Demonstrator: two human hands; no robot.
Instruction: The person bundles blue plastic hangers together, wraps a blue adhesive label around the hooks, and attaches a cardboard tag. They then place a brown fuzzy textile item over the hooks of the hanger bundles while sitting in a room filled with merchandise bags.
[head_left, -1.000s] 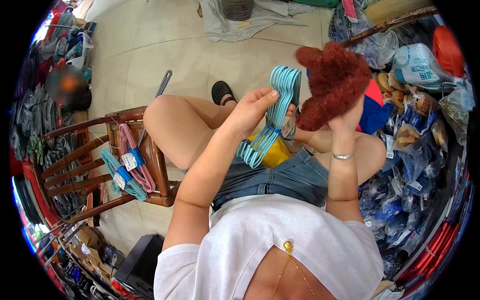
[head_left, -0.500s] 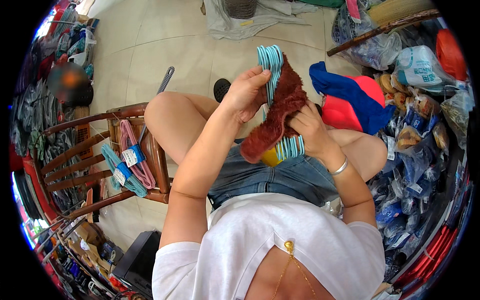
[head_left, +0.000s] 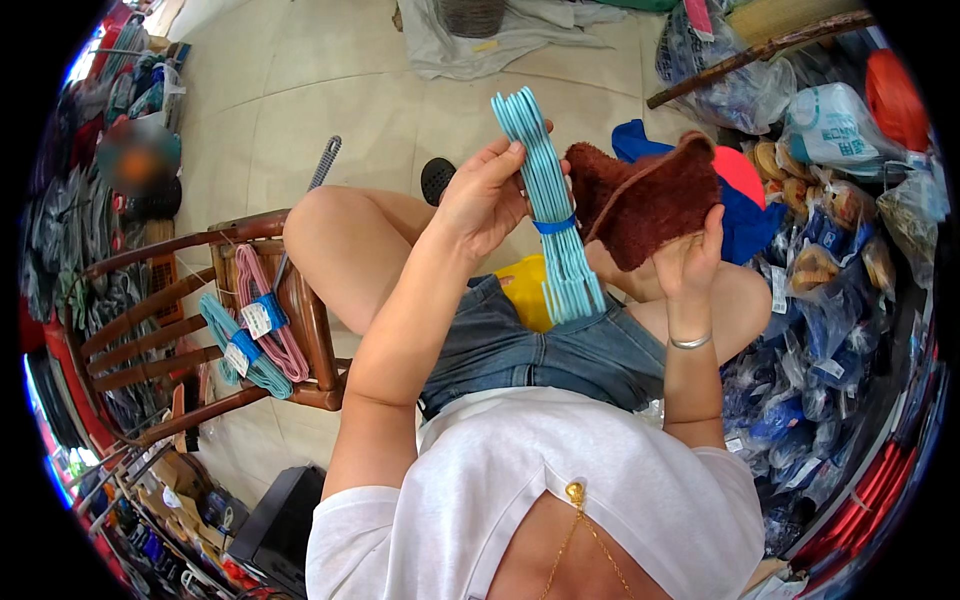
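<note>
Upright in front of my lap stands a bundle of light blue hangers, with a darker blue band around its middle. My left hand is closed on the bundle's upper part, thumb across its edge. To the right, my right hand pinches the lower edge of a fuzzy dark brown cloth. That cloth hangs beside the hangers, its left end close to them. Something yellow lies between my thighs, partly behind the bundle.
On a wooden chair at my left lie a pink hanger bundle and a blue one. Blue and bright pink cloths sit past my right knee. Bagged goods pile up at the right. A dark clog is on the floor.
The brown cloth has come away from the hangers and moved right with my right hand. The bundle's middle and its blue band now show. My left hand keeps its hold.
</note>
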